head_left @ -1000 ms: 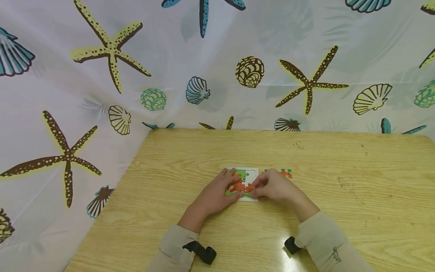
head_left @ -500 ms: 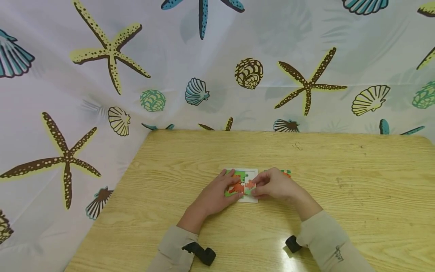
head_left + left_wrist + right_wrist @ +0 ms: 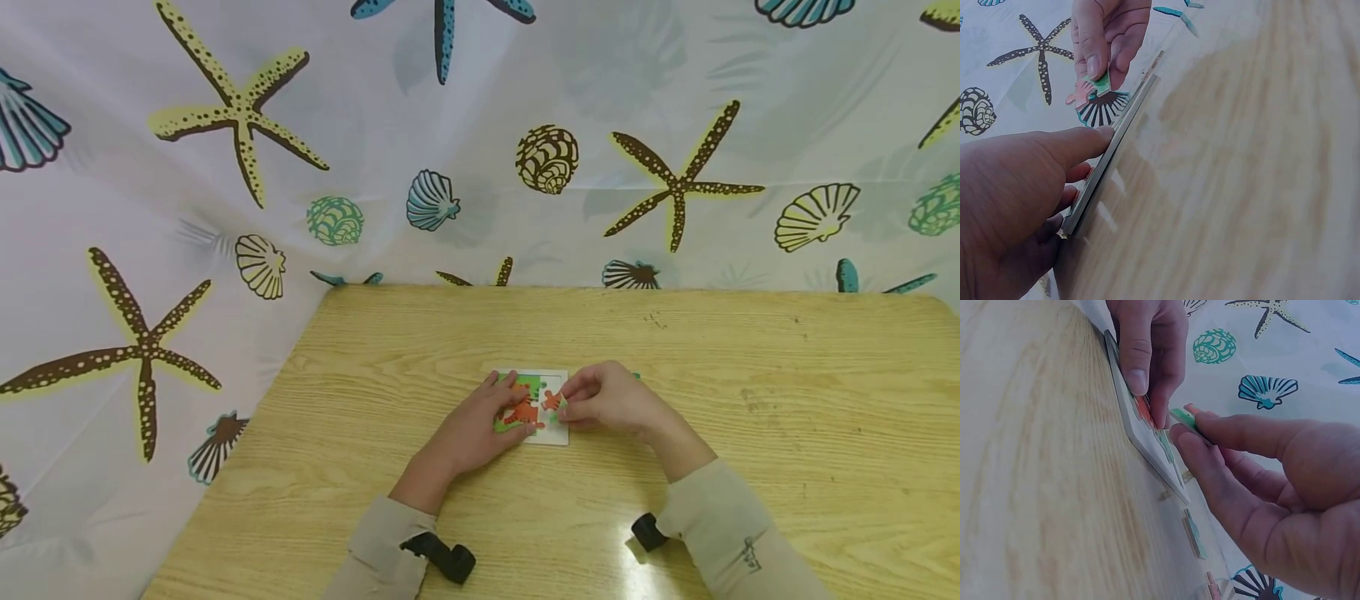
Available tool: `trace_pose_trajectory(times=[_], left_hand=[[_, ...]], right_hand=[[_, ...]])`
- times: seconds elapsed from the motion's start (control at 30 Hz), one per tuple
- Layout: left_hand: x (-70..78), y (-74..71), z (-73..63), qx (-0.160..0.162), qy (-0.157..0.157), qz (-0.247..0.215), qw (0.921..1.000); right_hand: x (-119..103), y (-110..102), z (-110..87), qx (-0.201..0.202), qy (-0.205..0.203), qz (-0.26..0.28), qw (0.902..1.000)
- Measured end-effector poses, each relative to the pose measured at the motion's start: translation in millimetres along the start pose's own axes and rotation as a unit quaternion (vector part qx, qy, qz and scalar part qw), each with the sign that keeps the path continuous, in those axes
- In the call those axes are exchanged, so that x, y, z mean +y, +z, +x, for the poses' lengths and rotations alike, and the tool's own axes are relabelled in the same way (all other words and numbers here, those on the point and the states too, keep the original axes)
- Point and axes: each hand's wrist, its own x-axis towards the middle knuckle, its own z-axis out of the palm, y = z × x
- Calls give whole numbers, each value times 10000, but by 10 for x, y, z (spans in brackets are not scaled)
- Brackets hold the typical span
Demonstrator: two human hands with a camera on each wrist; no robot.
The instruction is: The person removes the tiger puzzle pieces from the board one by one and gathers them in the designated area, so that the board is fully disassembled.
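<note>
A small jigsaw puzzle in a white tray point(image 3: 557, 438) lies on the wooden table, with orange and green pieces set in its left part. My left hand point(image 3: 467, 433) rests on this left part, thumb near the front edge and fingers spread toward the back. My right hand point(image 3: 613, 402) pinches an orange-and-green puzzle piece point(image 3: 552, 401) between thumb and fingers. In the left wrist view the held piece point(image 3: 1102, 84) is tilted and raised above the tray. The right wrist view shows the piece point(image 3: 1186, 419) at the fingertips, apart from the tray.
Loose puzzle pieces lie to the tray's right, one green-edged point(image 3: 1195, 534) and one reddish point(image 3: 1213, 586); my right hand mostly hides them in the head view. A curtain point(image 3: 480, 133) with shells and starfish hangs behind the table point(image 3: 750, 375).
My right hand has lifted the puzzle piece off the tray's right part and tilted it, shifting slightly right. It now covers more of the loose pieces. My left hand has stayed in place.
</note>
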Motion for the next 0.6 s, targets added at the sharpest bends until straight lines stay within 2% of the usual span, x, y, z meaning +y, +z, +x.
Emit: trace_pose_trajectory(times=[0.27,0.6], left_hand=[[10,-13,-5,-10,27,87,10000],[28,-20,-13,-49,-37,53,10000]], right_hand=[[6,-25,6,21,-137,-167,9998],[-26,-34,-17,318,169,-120,9993]])
